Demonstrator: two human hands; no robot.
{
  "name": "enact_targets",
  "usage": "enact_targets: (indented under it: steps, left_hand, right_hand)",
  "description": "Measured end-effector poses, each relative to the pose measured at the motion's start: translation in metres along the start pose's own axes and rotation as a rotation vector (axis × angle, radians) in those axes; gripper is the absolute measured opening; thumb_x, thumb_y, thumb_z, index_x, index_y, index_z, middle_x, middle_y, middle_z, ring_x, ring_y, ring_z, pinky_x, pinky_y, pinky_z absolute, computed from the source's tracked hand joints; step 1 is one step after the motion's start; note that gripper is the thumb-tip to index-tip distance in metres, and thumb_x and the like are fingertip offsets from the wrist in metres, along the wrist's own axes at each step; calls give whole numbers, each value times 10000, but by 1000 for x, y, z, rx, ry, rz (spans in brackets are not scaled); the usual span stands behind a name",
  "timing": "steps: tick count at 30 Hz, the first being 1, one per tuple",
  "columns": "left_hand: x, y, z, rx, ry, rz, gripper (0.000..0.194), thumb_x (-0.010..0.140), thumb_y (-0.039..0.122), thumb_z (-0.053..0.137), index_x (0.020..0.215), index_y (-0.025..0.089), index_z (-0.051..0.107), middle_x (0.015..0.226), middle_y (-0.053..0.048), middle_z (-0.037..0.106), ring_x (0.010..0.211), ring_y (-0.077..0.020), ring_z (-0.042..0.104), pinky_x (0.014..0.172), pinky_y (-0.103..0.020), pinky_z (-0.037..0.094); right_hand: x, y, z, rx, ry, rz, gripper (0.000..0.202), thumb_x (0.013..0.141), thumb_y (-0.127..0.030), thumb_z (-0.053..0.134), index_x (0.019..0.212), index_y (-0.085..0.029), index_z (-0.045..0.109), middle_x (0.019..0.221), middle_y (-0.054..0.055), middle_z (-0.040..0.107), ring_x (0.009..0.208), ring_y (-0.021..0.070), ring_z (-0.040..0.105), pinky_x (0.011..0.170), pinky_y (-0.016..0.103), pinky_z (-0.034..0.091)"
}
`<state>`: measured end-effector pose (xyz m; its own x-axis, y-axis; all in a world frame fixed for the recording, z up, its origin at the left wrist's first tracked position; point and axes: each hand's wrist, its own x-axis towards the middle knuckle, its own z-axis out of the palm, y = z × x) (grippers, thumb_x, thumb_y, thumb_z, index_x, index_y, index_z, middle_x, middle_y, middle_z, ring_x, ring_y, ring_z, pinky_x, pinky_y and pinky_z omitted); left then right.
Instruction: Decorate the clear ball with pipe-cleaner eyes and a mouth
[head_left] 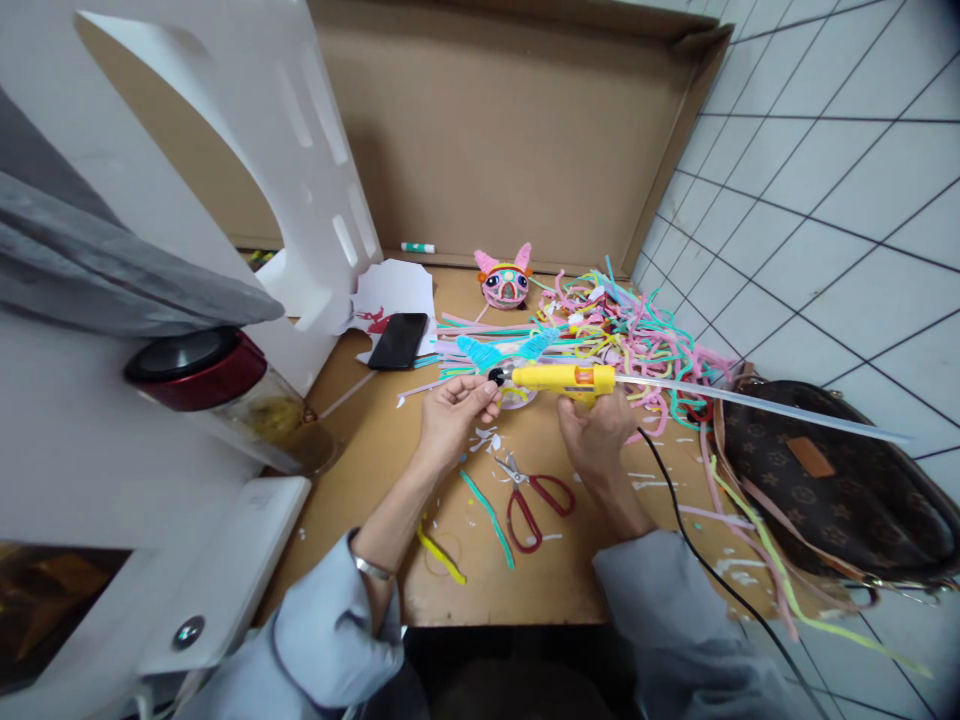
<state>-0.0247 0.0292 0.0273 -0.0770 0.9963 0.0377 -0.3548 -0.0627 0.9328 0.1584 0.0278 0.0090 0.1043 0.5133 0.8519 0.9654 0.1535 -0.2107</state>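
My right hand (598, 428) is wrapped round the handle of a yellow glue gun (559, 378), with a long clear glue stick (750, 397) out of its rear. The nozzle points left and meets a small black piece (496, 376) pinched in my left hand (459, 405). Just behind the nozzle lies a craft piece with blue fuzzy ears (480, 352), partly hidden by the gun. Farther back stands a pink animal face (505, 284) with pink ears. Red-handled scissors (525, 500) lie open nearer me, beside a teal fuzzy strip (489, 520) and a yellow one (441, 554).
Tangled pipe cleaners (637, 335) spread at the back right, before a brown handbag (832, 480). A black phone (399, 341) lies on the left by white paper (409, 287). A glass jar (262, 410) stands far left. The gun's black cord (675, 500) trails right.
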Motion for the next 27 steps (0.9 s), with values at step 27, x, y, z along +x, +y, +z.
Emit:
enact_targets:
  steps: [27]
  left_hand:
    - [0, 0, 0, 4, 3, 1, 326, 570, 388, 849, 677, 135, 675, 638, -30, 693, 490, -76, 568, 465, -181, 443]
  right_hand:
    - [0, -2, -2, -26, 10, 12, 51, 785, -251, 500, 771, -232, 454, 706, 54, 534, 688, 234, 516, 607, 341, 397]
